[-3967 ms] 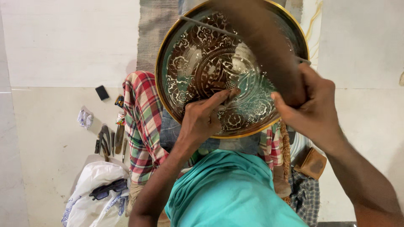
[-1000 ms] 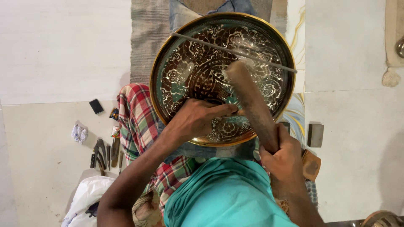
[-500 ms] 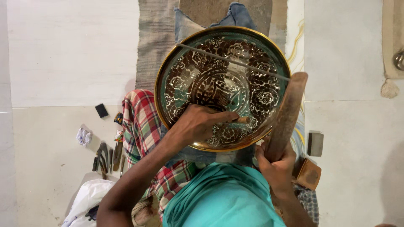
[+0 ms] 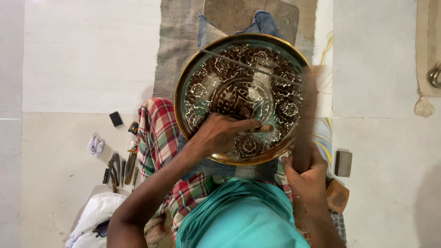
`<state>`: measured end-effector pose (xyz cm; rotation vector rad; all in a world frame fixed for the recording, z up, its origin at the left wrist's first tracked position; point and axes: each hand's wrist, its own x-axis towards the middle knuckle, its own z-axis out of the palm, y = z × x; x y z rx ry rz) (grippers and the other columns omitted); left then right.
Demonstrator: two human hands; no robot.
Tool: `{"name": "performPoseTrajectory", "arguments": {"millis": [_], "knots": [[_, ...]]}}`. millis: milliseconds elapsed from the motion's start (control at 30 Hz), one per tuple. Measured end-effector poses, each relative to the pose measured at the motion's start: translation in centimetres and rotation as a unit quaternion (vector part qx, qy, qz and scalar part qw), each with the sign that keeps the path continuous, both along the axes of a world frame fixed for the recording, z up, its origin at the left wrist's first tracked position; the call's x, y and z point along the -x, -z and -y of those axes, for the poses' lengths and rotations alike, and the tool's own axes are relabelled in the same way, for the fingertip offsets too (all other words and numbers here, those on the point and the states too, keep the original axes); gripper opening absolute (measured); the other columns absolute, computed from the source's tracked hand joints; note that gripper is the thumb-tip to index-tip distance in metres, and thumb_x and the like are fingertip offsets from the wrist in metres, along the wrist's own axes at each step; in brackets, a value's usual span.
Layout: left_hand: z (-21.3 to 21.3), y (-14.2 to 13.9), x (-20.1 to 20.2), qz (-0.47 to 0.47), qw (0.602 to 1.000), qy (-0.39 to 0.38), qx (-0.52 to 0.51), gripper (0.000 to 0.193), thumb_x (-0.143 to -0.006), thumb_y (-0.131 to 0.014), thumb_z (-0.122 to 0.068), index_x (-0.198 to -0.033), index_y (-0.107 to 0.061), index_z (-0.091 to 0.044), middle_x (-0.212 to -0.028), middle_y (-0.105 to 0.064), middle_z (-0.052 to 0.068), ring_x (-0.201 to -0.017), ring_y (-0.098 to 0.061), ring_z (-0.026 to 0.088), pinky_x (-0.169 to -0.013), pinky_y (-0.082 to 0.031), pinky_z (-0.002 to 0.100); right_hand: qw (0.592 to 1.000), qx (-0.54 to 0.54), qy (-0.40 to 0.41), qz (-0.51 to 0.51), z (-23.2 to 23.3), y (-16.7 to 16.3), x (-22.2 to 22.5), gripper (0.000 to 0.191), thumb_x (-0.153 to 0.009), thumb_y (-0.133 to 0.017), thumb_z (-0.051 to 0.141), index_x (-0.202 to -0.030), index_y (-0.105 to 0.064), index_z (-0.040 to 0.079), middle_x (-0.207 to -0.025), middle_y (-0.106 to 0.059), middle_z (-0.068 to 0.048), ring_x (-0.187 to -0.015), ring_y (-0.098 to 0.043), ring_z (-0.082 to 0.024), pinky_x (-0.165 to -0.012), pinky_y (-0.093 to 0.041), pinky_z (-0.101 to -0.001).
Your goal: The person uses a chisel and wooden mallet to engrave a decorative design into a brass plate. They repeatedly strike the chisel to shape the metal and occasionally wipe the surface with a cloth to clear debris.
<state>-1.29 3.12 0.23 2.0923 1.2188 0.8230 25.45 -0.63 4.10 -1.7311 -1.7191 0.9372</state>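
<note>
Nearest, the right hand is clamped round the lower end of a wooden mallet, whose long axis runs almost straight up from the fist and whose upper part is blurred by motion, its head hard to make out. Up and to the left of it, the left hand is closed on a small chisel that lies nearly level, its butt pointing right toward the mallet and its tip hidden under the fingers, resting on the engraved brass plate. Beyond both hands the plate's ornamented face tilts toward the camera over a checked cloth, its lower rim partly covered by the left wrist.
</note>
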Motion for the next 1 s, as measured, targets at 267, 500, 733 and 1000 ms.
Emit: {"name": "performPoseTrajectory", "arguments": {"millis": [267, 500, 733, 1000], "knots": [[-0.3, -0.2, 0.1, -0.049, 0.997, -0.002, 0.064, 0.072, -0.068, -0.068, 0.008, -0.135, -0.067, -0.018, -0.086, -0.079, 0.009, -0.054, -0.069, 0.022, -0.051, -0.055, 0.036, 0.986, 0.065, -0.058, 0.141, -1.4, -1.7, -1.1, 0.024, -0.079, -0.075, 0.004, -0.099, -0.062, 0.000, -0.076, -0.068, -0.020, -0.069, -0.065, -0.032, -0.063, -0.050, -0.0399], [3.1, -0.5, -2.9, 0.400, 0.885, -0.225, 0.080, 0.041, -0.092, -0.067, 0.011, -0.132, -0.059, 0.005, -0.104, -0.079, 0.016, -0.097, -0.077, 0.021, -0.086, -0.064, 0.033, 0.972, 0.078, 0.071, -0.209, 1.4, 2.9, -2.0, 0.030, -0.080, -0.080, 0.000, -0.107, -0.066, 0.000, -0.089, -0.072, -0.006, -0.080, -0.067, -0.010, -0.071, -0.055, -0.0272], [6.3, -0.5, -6.0, 0.431, 0.836, -0.306, 0.149, 0.039, -0.090, -0.065, 0.014, -0.128, -0.059, 0.007, -0.107, -0.077, 0.015, -0.102, -0.077, 0.021, -0.089, -0.065, 0.032, 0.973, 0.009, 0.059, -0.222, 2.0, 4.8, -2.4, 0.036, -0.083, -0.084, 0.010, -0.111, -0.065, 0.000, -0.090, -0.073, -0.003, -0.086, -0.072, -0.010, -0.080, -0.059, -0.0260], [6.4, -1.1, -6.3, 0.440, 0.822, -0.323, 0.166, 0.042, -0.088, -0.058, 0.020, -0.127, -0.060, 0.005, -0.101, -0.075, 0.011, -0.097, -0.075, 0.018, -0.089, -0.063, 0.030, 0.969, -0.007, 0.054, -0.241, 1.0, 3.2, -1.0, 0.030, -0.087, -0.085, 0.013, -0.107, -0.066, 0.001, -0.086, -0.069, -0.002, -0.076, -0.064, -0.008, -0.068, -0.054, -0.0242]]}}
